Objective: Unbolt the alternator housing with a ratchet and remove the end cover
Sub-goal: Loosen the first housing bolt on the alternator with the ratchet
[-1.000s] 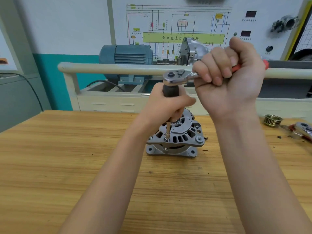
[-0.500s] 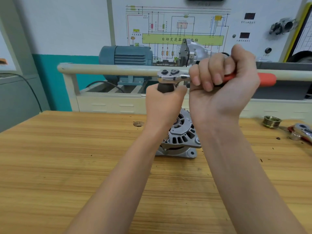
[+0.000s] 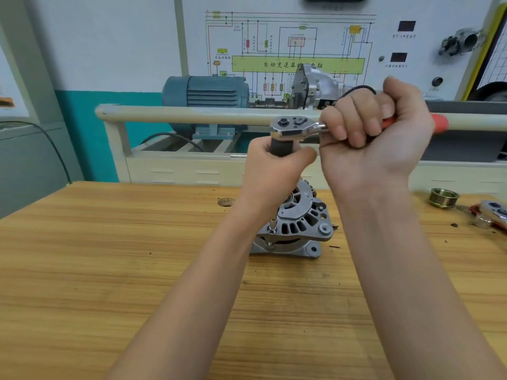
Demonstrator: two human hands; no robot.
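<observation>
A grey alternator (image 3: pixel 297 229) stands on the wooden table (image 3: pixel 109 270) with its slotted end cover facing up. A chrome ratchet (image 3: pixel 295 128) with a red handle sits on top of a long extension whose socket (image 3: pixel 272 225) meets the cover's left rim. My left hand (image 3: pixel 274 176) grips the black sleeve of the extension just under the ratchet head. My right hand (image 3: pixel 375 138) is wrapped round the red handle, whose end sticks out to the right. My left wrist hides the alternator's left side.
A brass pulley (image 3: pixel 442 198) and a second ratchet (image 3: pixel 491 215) lie at the table's right edge. Behind the table runs a beige rail (image 3: pixel 178 114), with a blue motor (image 3: pixel 205 94) and a wiring panel (image 3: pixel 288 42) beyond. A round hole (image 3: pixel 226 202) marks the tabletop.
The ratchet handle has swung from pointing away towards the far right to pointing almost straight right. My left hand has stayed on the extension throughout.
</observation>
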